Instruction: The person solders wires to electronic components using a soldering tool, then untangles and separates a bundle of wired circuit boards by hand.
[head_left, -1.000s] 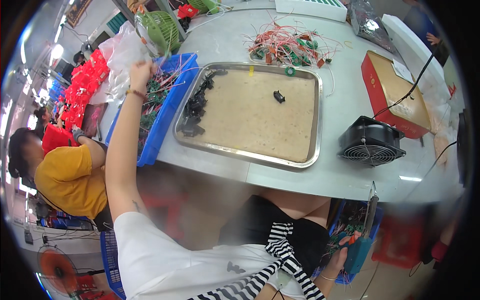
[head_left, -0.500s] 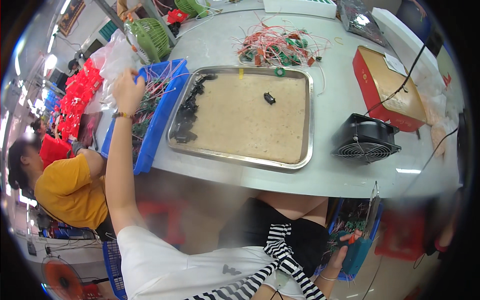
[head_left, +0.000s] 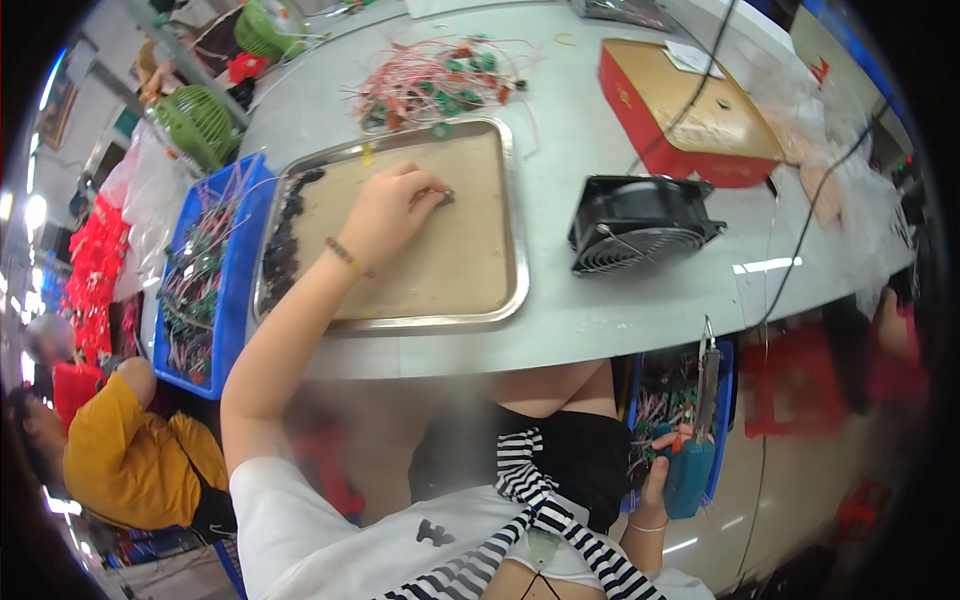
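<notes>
Head view, from where I stand: the landmark is a metal tray. Over its middle, the person's left hand has thumb and forefinger drawn together at a small dark part, which sits right of centre inside the tray; whether it is gripped, I cannot tell. The right hand, below and right of the tray, wraps a teal-handled tool. A light fingertip hold would likely serve best, wrist clear of the dark pieces along the tray's left side.
</notes>
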